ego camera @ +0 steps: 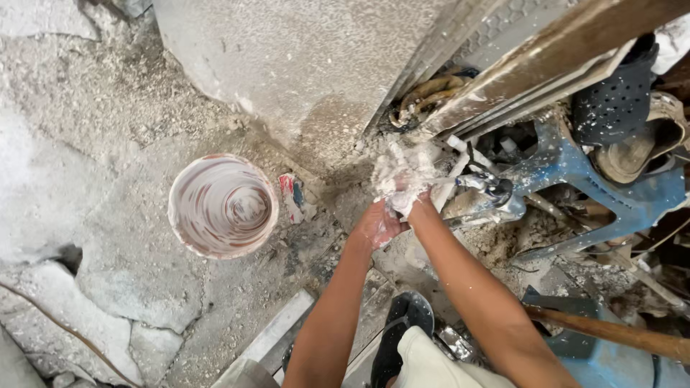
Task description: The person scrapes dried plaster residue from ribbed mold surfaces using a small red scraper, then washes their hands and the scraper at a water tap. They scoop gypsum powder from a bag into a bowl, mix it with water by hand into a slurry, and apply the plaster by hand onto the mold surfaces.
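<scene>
Plaster lump (402, 169): wet, soft, slippery; cup from beneath. Right hand (411, 188) clasps it; left hand (377, 224), at 7 o'clock, cupped, supporting. Bucket (223, 206) at 9 o'clock.

I see both of my bare forearms reaching forward and away from me, converging so that the hands meet close together in the middle of the view. My left hand (377, 226) sits lower and nearer to me, palm turned up and smeared with white, its fingers loosely curled and pressed against the base of the other hand. My right hand (402, 176) is just beyond it, caked in white all over, its fingers (394, 154) spread and bent, and I cannot tell whether they close on anything.
</scene>
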`<state>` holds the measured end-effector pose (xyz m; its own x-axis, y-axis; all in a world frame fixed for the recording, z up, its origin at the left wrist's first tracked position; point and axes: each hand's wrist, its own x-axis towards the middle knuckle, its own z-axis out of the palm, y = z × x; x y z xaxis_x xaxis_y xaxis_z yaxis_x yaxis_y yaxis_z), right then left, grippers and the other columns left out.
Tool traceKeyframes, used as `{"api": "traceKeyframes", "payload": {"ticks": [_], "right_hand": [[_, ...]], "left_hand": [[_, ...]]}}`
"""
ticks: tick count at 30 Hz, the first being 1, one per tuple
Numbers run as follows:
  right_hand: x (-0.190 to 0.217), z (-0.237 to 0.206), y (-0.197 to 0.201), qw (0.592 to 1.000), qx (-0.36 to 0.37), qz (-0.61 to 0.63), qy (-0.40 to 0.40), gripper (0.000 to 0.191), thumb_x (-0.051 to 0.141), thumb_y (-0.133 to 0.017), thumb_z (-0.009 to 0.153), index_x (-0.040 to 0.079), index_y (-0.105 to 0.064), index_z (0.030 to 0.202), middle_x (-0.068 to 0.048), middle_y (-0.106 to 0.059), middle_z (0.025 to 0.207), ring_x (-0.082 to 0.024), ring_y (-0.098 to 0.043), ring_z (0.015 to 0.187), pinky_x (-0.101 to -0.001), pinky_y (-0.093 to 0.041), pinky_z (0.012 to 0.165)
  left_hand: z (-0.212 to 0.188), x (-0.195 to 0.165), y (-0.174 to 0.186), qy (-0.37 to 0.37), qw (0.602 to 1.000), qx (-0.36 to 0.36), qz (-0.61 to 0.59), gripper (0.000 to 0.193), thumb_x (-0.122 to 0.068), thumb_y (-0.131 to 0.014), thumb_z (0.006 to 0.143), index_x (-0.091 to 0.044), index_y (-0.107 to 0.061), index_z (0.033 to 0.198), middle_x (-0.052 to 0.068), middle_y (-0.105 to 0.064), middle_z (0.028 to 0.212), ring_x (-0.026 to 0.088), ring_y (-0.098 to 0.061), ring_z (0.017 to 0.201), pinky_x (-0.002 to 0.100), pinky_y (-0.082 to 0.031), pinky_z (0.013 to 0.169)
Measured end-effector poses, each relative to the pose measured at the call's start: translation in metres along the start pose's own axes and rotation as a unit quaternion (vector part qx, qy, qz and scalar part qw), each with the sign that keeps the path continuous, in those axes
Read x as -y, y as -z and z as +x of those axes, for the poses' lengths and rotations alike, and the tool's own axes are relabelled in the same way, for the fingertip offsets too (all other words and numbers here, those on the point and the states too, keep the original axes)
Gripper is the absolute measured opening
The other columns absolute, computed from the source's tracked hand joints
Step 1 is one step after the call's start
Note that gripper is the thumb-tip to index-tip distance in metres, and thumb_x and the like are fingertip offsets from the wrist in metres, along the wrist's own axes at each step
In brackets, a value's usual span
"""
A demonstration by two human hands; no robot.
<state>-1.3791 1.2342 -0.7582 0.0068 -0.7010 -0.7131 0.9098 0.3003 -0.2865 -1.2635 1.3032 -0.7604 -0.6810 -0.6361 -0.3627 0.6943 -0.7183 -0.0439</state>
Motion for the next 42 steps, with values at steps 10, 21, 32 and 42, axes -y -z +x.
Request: {"api": "traceKeyframes", "payload": {"ticks": [10,21,32,42], "right_hand": [[0.009,-0.027,-0.022,0.988,0.141,0.063,-0.02,0.061,0.052,-0.042,0.1,0.005,-0.058,0.136,-0.017,-0.061,0.136,-0.034,-0.056,0.122,-0.0477,-0.049,0.106],[0.008,-0.063,0.018,0.97,0.029,-0.242,-0.014,0.063,0.054,-0.047,0.099,0.006,-0.058,0.137,-0.018,-0.062,0.136,-0.032,-0.059,0.12,-0.0464,-0.05,0.106],[0.008,-0.004,-0.02,0.927,-0.057,-0.362,-0.08,0.065,0.057,-0.053,0.097,0.007,-0.057,0.139,-0.019,-0.063,0.136,-0.029,-0.061,0.118,-0.0452,-0.051,0.107],[0.012,0.013,-0.058,0.918,0.054,-0.388,-0.064,0.067,0.06,-0.058,0.096,0.008,-0.057,0.14,-0.019,-0.064,0.137,-0.028,-0.063,0.116,-0.044,-0.052,0.108]], "left_hand": [[0.065,-0.017,-0.037,-0.142,0.909,-0.282,0.273,0.026,-0.02,-0.066,0.097,0.005,-0.066,0.104,0.018,-0.071,0.095,0.03,-0.07,0.082,0.045,-0.058,0.069],[0.075,-0.029,-0.068,-0.215,0.578,-0.4,0.678,0.038,-0.031,-0.071,0.096,0.006,-0.066,0.089,0.02,-0.067,0.081,0.031,-0.066,0.065,0.043,-0.053,0.057],[0.035,-0.015,-0.035,-0.198,0.782,-0.139,0.574,0.047,-0.032,-0.063,0.1,-0.007,-0.048,0.137,0.013,-0.049,0.134,0.025,-0.048,0.103,0.042,-0.041,0.084],[0.003,0.025,-0.014,-0.029,0.97,-0.238,0.037,0.069,-0.041,-0.07,0.109,-0.004,-0.043,0.161,0.016,-0.046,0.128,0.033,-0.03,0.113,0.042,-0.025,0.091]]}}
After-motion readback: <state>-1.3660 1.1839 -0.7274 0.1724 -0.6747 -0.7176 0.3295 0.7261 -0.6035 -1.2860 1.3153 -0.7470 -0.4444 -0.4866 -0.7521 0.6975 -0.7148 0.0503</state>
